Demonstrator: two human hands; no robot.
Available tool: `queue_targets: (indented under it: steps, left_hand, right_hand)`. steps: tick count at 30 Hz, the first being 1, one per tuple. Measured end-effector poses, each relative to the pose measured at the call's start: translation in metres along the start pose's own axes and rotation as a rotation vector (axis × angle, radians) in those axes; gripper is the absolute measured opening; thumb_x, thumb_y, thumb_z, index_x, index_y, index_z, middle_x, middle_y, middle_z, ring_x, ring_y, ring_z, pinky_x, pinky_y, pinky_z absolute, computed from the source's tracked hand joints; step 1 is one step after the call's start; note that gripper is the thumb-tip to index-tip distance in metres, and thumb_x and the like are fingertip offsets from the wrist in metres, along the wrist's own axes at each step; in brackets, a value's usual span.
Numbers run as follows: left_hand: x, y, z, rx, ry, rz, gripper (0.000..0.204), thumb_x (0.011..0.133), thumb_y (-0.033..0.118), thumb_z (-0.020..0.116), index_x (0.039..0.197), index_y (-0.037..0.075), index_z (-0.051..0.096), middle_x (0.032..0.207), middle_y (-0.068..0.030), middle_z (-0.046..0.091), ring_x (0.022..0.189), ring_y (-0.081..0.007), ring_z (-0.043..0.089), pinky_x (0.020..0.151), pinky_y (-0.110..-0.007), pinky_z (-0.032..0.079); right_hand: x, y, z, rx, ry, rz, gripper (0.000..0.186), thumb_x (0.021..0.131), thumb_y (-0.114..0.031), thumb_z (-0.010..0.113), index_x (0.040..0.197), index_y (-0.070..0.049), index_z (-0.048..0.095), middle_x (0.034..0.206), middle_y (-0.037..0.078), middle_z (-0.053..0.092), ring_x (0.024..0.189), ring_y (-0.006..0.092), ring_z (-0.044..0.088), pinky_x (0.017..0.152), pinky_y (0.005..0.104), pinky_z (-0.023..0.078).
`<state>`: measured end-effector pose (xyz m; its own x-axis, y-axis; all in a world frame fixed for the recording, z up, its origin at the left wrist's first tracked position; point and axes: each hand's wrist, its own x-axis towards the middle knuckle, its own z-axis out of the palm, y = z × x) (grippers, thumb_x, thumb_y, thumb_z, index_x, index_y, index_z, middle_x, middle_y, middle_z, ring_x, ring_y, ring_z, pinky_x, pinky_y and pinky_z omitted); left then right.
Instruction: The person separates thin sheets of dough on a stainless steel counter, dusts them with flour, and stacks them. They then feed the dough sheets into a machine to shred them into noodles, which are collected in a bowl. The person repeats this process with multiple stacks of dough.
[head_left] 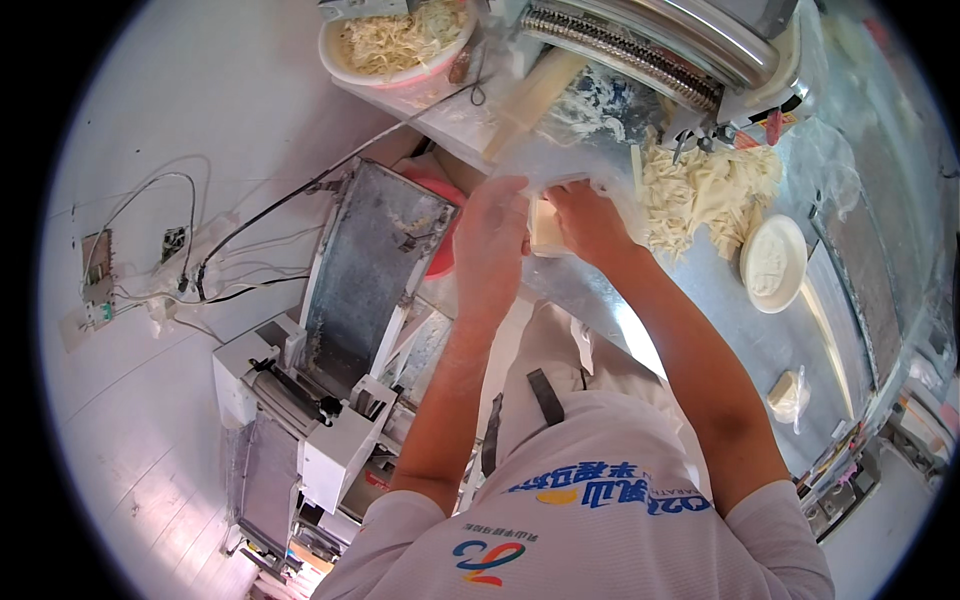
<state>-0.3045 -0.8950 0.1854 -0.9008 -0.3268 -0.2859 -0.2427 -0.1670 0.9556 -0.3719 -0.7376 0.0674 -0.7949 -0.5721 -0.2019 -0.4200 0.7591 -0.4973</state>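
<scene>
A pale block that looks like stacked dough sheets (546, 230) stands between my hands at the near edge of the metal table. Thin clear plastic (622, 200) seems to surround it. My right hand (590, 222) curls its fingers over the block's upper right side. My left hand (490, 235) is upright along the block's left side, with its fingers smeared and partly veiled. Whether it grips the block or the plastic cannot be made out. To the right of my right hand lies a heap of cut pale dough strips (705, 195).
A dough-rolling machine (640, 55) stands at the back. A bowl of noodles (400, 45) sits back left; a white bowl of flour (773, 262) and a wrapped dough lump (789, 397) lie right. Left are a metal tray (370, 270), a red basin (440, 225) and cables.
</scene>
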Motion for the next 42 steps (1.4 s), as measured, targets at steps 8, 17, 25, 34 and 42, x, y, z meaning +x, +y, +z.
queue_targets:
  steps: [8,17,25,34,42]
  left_hand:
    - [0.0,-0.005,-0.003,0.013,-0.003,0.032,0.019,0.107,0.008,0.064,0.124,0.002,0.069,0.093,0.0017,0.057,0.072,-0.0063,0.054,0.064,-0.024,0.046]
    - [-0.008,-0.013,-0.005,0.328,0.313,0.195,0.028,0.107,0.013,0.066,0.132,0.002,0.063,0.104,-0.0018,0.061,0.094,-0.0118,0.059,0.085,-0.029,0.05]
    - [-0.1,-0.023,0.028,-1.018,-0.496,-0.695,0.06,0.115,0.051,0.045,0.148,0.001,0.052,0.137,-0.0131,0.061,0.134,-0.0215,0.055,0.112,-0.039,0.046]
    - [-0.128,-0.009,0.128,-0.355,-0.645,-0.348,0.057,0.11,0.022,0.062,0.156,0.0,0.038,0.145,-0.0108,0.058,0.134,-0.0174,0.057,0.11,-0.032,0.049]
    - [-0.155,-0.005,0.17,-0.271,-0.803,-0.394,0.054,0.108,0.018,0.064,0.153,-0.003,0.04,0.141,-0.0109,0.06,0.127,-0.0144,0.058,0.106,-0.032,0.05]
  right_hand:
    - [-0.005,0.0,-0.004,0.126,-0.002,-0.066,0.029,0.088,-0.003,0.066,0.117,-0.008,0.065,0.131,0.017,0.06,0.112,0.0383,0.068,0.086,0.05,0.058]
    - [-0.042,-0.023,-0.061,0.041,-0.052,-0.165,0.024,0.089,-0.009,0.075,0.111,-0.005,0.068,0.106,0.013,0.069,0.109,0.0368,0.061,0.101,0.0473,0.049]
    - [-0.147,-0.102,-0.194,0.999,0.446,0.334,0.03,0.098,-0.016,0.079,0.119,-0.001,0.063,0.11,0.009,0.073,0.098,0.0166,0.067,0.088,0.0331,0.054]
    - [-0.247,-0.06,-0.141,1.347,0.736,0.829,0.047,0.104,-0.029,0.075,0.13,0.004,0.054,0.111,0.009,0.066,0.099,0.0133,0.064,0.087,0.0289,0.053]
    - [-0.305,-0.006,-0.147,0.896,0.714,0.66,0.053,0.112,-0.044,0.055,0.14,0.001,0.056,0.113,0.007,0.065,0.104,0.0164,0.061,0.095,0.0323,0.05]
